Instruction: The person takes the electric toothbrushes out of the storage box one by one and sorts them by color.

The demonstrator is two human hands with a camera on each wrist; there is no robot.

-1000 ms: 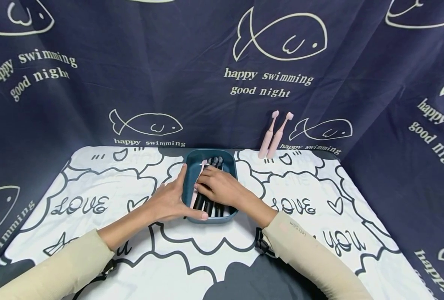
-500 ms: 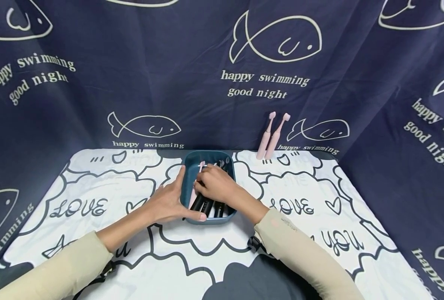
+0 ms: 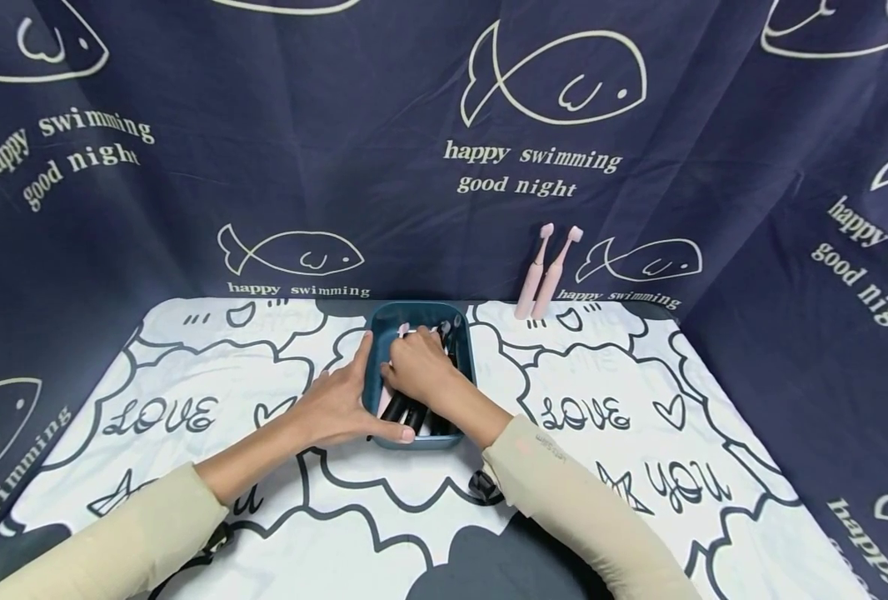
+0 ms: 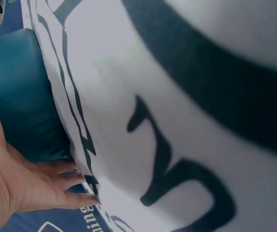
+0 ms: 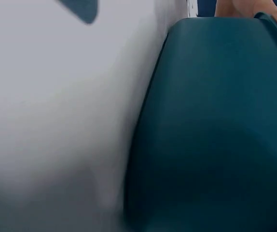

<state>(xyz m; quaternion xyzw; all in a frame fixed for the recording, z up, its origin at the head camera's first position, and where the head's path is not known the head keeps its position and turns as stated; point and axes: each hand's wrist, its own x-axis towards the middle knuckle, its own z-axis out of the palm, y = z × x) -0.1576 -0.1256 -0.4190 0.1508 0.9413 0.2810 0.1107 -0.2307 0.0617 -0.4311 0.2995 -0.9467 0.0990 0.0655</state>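
Observation:
A dark teal box [image 3: 459, 375] stands on the cloth, holding several black toothbrushes [image 3: 451, 333] and a pink toothbrush [image 3: 403, 329] at the left. My left hand [image 3: 339, 404] lies along the box's left side, thumb over the near rim and fingers stretched out. In the left wrist view those straight fingers [image 4: 73, 181] lie beside the box wall. Reaching inside the box, my right hand [image 3: 417, 367] has its fingers curled down around a black handle among the toothbrushes; its fingertips are hidden. The right wrist view shows mostly the box's outer wall [image 5: 215, 106].
Two pink toothbrushes [image 3: 541, 283] stand upright at the back right of the box, near the dark blue fish-print curtain [image 3: 384, 150]. A white cloth [image 3: 226, 392] with black drawings covers the table.
My right hand has turned and shifted slightly left inside the box, and the black toothbrushes beneath it have moved about. The left hand keeps its place at the box.

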